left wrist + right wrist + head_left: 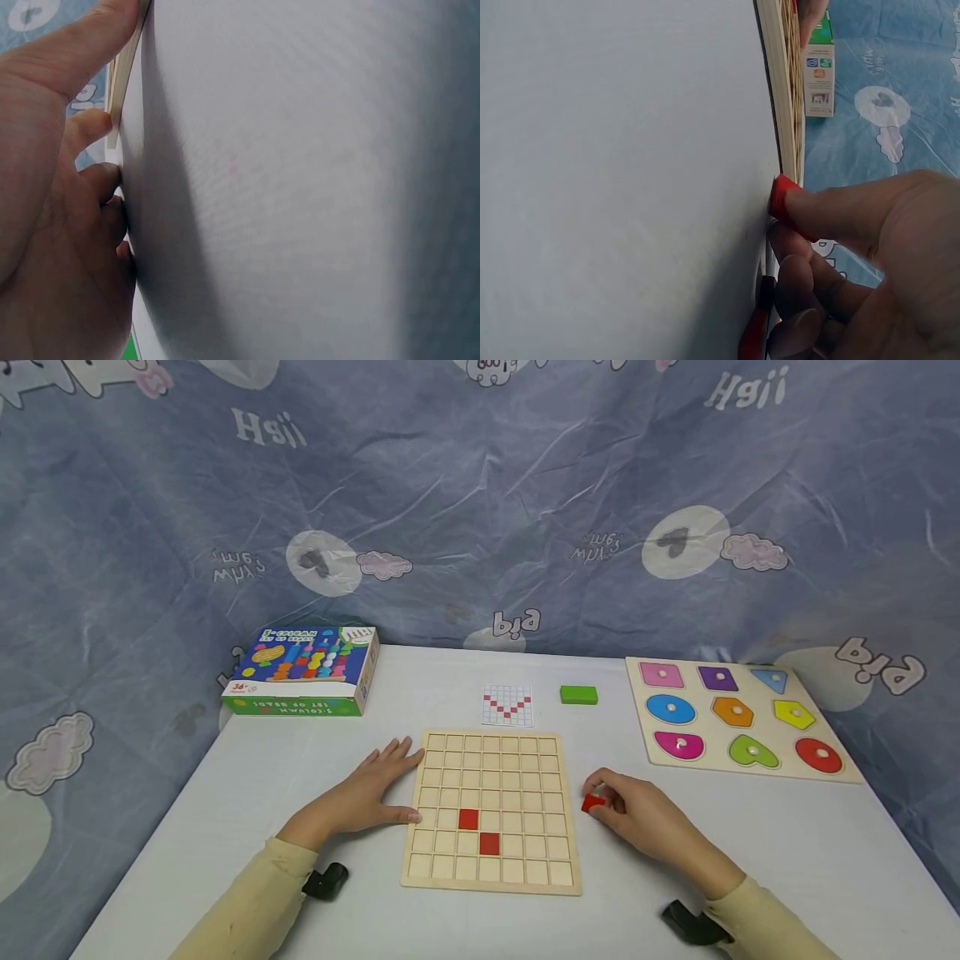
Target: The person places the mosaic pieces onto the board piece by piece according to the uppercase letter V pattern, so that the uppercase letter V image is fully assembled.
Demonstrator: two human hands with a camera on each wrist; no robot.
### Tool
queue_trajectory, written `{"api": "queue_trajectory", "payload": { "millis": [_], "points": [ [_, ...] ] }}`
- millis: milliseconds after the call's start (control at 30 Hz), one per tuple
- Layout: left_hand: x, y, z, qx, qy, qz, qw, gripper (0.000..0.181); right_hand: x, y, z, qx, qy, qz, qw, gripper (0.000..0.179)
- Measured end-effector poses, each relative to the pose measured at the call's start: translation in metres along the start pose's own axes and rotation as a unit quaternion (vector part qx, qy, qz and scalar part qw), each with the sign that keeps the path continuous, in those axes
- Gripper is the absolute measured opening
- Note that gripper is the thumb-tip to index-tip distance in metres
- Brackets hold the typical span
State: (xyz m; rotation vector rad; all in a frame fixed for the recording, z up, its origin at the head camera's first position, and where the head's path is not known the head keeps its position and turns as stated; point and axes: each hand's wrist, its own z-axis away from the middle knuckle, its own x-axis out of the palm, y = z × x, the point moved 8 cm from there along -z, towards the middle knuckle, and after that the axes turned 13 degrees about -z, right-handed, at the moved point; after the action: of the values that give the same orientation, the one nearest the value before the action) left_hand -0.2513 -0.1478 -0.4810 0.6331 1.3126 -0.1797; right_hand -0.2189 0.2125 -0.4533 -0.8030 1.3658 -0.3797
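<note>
A light wooden grid board (491,891) lies on the white table, with two red square tiles in its cells, one tile (468,819) up and left of the other tile (490,844). Along the board's left edge, my left hand (360,797) rests with fingers spread, thumb and index finger touching the rim. To the right of the board, my right hand (637,814) pinches a red tile (781,196) between thumb and fingers, low over the table. Beneath those fingers in the right wrist view is another red piece with a dark edge (756,330), partly hidden; its kind is unclear.
Behind the board lies a small card (507,706) printed with a red V pattern on a grid. Beside it is a green block (578,695). A shape puzzle board (716,758) lies at the right, and a colourful box (300,672) sits back left. A patterned cloth (480,510) hangs behind.
</note>
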Motion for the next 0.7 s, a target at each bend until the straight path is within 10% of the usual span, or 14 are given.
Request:
{"api": "queue_trajectory", "payload": {
  "millis": [700],
  "points": [
    [-0.001,0.001,0.000,-0.006,0.001,-0.004,1.0000,0.101,-0.001,-0.010,-0.002,-0.023,0.040,-0.046,0.9979,0.027]
  ]
}}
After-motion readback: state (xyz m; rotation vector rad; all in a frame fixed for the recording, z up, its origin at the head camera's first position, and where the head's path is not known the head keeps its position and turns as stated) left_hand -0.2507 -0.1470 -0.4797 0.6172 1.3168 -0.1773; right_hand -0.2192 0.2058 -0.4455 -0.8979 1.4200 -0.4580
